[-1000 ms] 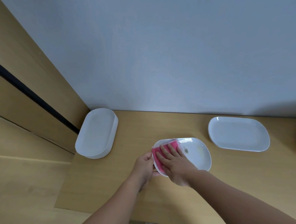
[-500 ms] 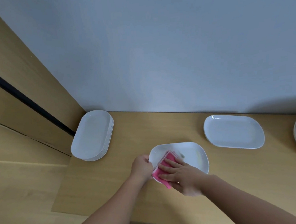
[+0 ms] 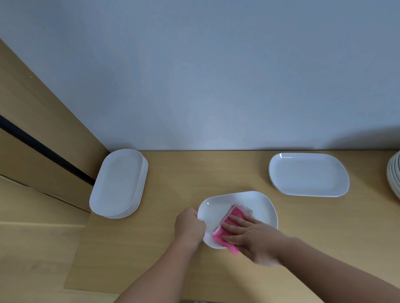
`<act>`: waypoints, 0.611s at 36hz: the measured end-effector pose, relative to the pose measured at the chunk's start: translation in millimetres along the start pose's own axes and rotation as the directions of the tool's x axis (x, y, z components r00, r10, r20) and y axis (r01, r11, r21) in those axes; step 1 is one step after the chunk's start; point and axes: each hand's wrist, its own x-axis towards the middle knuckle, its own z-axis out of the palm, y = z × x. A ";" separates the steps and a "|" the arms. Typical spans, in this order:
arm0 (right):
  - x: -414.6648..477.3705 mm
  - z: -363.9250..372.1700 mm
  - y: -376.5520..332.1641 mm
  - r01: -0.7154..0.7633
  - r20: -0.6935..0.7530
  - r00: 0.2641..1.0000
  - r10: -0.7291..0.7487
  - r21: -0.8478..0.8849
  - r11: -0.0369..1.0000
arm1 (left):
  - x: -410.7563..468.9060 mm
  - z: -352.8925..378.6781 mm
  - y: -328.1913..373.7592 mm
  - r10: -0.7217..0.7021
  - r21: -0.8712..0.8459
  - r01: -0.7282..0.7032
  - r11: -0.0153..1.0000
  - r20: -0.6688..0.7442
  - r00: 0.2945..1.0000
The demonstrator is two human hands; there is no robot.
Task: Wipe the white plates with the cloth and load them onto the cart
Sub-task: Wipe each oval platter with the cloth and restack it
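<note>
Wiping | left hand (image 3: 189, 228) grip clasped white oval ceramic plate (image 3: 260, 207) rim | right hand (image 3: 254, 241) released, flat on pink folded cloth (image 3: 236, 214) | next, we judged: sweep plate's right half.

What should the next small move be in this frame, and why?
Probably sweep the pink cloth rightward across the plate. The right hand presses it flat on the plate's near-left part, the right half lies bare, and the left hand grips the left rim to steady it.
</note>
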 end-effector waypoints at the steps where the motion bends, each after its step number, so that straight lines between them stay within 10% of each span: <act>1: -5.8 0.1 4.5 -0.011 0.007 1.000 0.011 -0.002 1.000 | -0.8 0.7 -1.3 0.006 -0.010 -0.006 1.000 -0.004 1.000; 22: -30.5 -23.5 57.9 -0.229 0.042 0.968 0.247 -0.252 0.940 | 5.0 1.5 -5.8 0.046 -0.009 -0.046 0.999 -0.019 0.999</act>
